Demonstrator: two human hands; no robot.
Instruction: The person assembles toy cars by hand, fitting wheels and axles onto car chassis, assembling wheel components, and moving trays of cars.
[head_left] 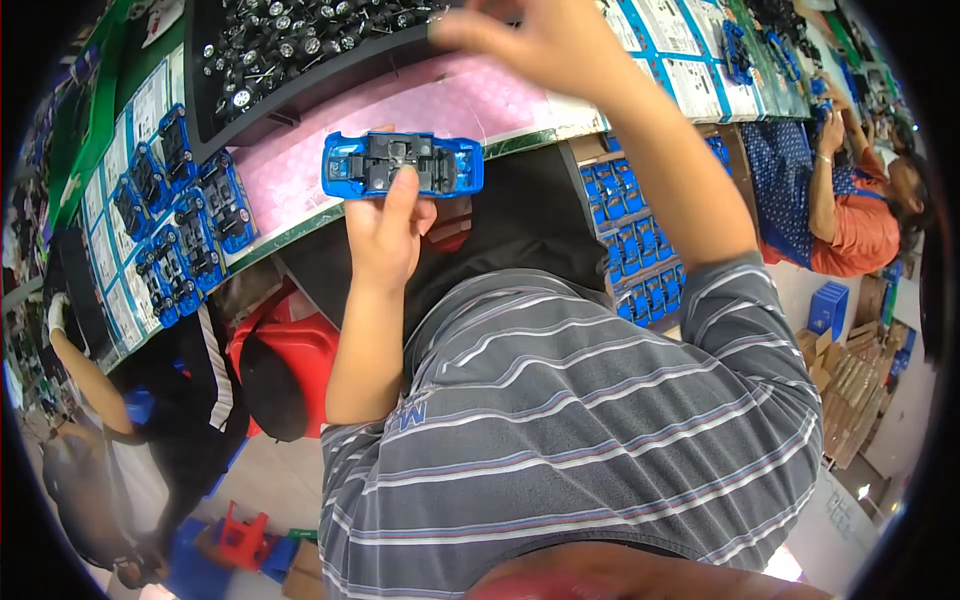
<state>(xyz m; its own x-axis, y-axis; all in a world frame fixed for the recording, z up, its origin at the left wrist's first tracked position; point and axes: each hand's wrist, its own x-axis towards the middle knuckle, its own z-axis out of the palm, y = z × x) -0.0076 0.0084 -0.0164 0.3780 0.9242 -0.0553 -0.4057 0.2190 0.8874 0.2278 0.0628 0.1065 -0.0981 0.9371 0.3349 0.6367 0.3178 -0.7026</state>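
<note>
My left hand [385, 235] is closed around a blue toy car [350, 165], its thumb pressed on the black underside. The car is upside down, held just past the near edge of the workbench. Up at the top of the view, my right hand [540, 45] is stretched over a black tray [330, 92] of small black wheels with silver hubs on axles [290, 45]. Its thumb stands out to the left, somewhat blurred, and the other fingers are partly cut off by the picture's edge. Nothing shows in that hand.
Several upturned blue toy cars [195, 230] stand on the bench at left. Under the bench, boxes [630, 230] hold more blue car parts. A red stool [300, 350] is at my left. Co-workers sit at left [110, 440] and far right [860, 220].
</note>
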